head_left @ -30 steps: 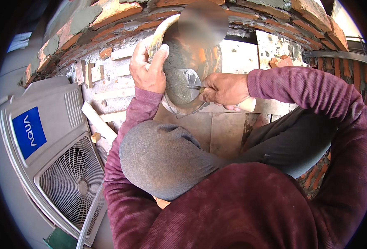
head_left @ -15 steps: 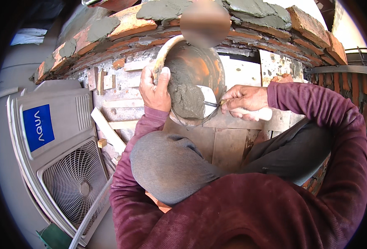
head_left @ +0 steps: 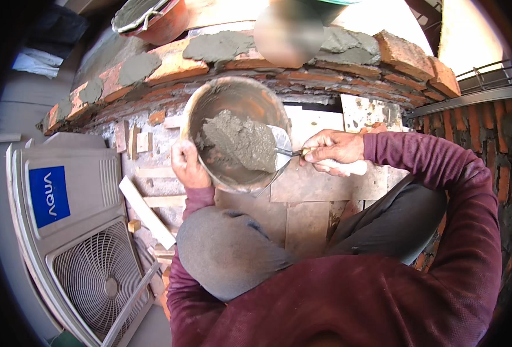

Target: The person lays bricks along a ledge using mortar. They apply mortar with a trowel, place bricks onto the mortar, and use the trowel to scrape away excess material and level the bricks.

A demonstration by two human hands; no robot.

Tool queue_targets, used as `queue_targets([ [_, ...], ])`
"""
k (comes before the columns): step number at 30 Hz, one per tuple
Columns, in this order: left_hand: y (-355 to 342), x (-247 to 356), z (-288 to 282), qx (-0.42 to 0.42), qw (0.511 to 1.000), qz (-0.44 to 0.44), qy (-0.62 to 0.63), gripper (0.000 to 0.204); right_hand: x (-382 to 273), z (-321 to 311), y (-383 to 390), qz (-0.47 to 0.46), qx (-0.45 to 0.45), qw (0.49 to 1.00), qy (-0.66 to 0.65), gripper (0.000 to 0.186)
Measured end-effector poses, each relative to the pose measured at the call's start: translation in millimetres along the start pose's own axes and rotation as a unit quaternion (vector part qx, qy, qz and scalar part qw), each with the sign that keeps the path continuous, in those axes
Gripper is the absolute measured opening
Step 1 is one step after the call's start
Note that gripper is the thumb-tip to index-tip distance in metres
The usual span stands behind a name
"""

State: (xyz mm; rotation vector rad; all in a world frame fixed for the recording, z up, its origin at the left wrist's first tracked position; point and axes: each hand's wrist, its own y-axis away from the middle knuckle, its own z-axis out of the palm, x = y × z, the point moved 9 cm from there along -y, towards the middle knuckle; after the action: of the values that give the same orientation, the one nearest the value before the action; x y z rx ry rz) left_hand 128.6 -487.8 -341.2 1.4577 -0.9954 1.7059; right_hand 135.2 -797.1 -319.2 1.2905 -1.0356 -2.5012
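In my right hand (head_left: 336, 151), fingers wrapped round its pale handle, is a trowel (head_left: 282, 144). A big heap of wet grey mortar (head_left: 239, 140) lies on its blade, inside the bucket (head_left: 193, 107). That bucket is round, orange inside and smeared with mortar along the walls. My left hand (head_left: 188, 164) grips its rim on the left side, with the thumb at the edge. The blade's far part is hidden under the mortar.
Beyond the bucket curves a low brick wall (head_left: 177, 61) topped with patches of mortar. A red bucket (head_left: 162, 24) stands behind it. To the left is an air-conditioner outdoor unit (head_left: 85, 231); wood strips (head_left: 146, 211) lie beside it. Boards (head_left: 308, 222) cover the floor.
The bucket has gone from tilted to nearly upright and shifted left, my left hand with it. The trowel's mortar heap now sits nearer the bucket's middle. More of the red bucket shows.
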Motion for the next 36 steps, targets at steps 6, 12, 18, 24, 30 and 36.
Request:
queue_targets([
  [6,9.3,-11.6,-19.9,0.05,0.996,-0.041,0.061,0.025,-93.7,-54.5,84.0,-0.089,0.14,0.975,0.148,0.025],
  [12,9.4,-13.4,-21.4,0.059,0.997,-0.032,0.039,0.026,-174.1,-93.5,135.0,-0.137,0.432,0.627,0.633,0.028],
  [18,11.7,-18.8,-28.8,0.047,0.998,-0.037,0.027,0.025,-135.9,-99.2,102.2,-0.125,0.512,0.454,0.718,0.033],
  [24,15.6,-31.4,-41.0,0.053,0.993,-0.07,0.073,0.028,-113.5,-123.0,150.8,-0.176,0.501,0.709,0.465,0.031],
  [30,27.0,-29.9,-47.0,0.058,0.991,-0.102,0.061,0.031,-62.9,-113.3,94.2,-0.196,0.312,0.923,0.112,0.041],
  [36,31.5,-31.7,-41.5,0.004,0.984,-0.144,0.101,0.031,-60.2,-130.9,86.4,-0.127,0.397,0.818,0.397,0.037],
])
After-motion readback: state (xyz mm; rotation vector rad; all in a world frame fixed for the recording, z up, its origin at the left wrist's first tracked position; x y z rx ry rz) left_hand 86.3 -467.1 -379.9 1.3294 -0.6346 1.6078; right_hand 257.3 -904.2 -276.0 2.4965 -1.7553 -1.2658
